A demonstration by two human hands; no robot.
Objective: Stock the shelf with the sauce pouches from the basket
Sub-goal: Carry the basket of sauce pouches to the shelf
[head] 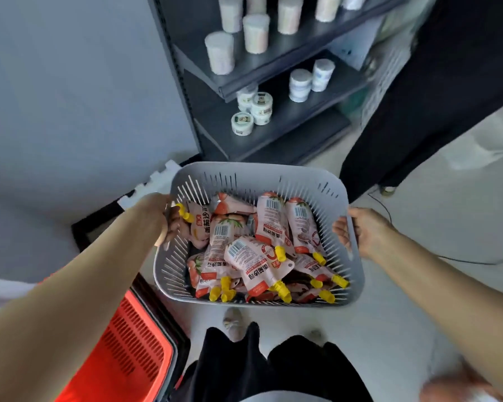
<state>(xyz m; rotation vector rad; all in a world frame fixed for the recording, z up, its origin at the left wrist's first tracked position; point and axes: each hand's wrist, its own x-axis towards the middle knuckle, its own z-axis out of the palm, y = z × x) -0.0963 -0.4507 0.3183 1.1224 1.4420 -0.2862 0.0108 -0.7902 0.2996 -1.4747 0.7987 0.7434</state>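
Basket [259, 169] piled with pouches [253, 265], left grip [167, 220] and right grip [360, 230] each curled round a side rim; shelf [296, 117] shows no pouches, so stocking looks unstarted.

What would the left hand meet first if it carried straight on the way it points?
Likely the yellow-capped pouch just inside the basket wall that the left hand grips, though depth is unclear.

A grey slotted basket [256, 174] is held slightly tilted, just in front of the dark shelf [299, 123]. Inside the basket, white-and-red sauce pouches [253, 258] with yellow caps are heaped loosely, overlapping.
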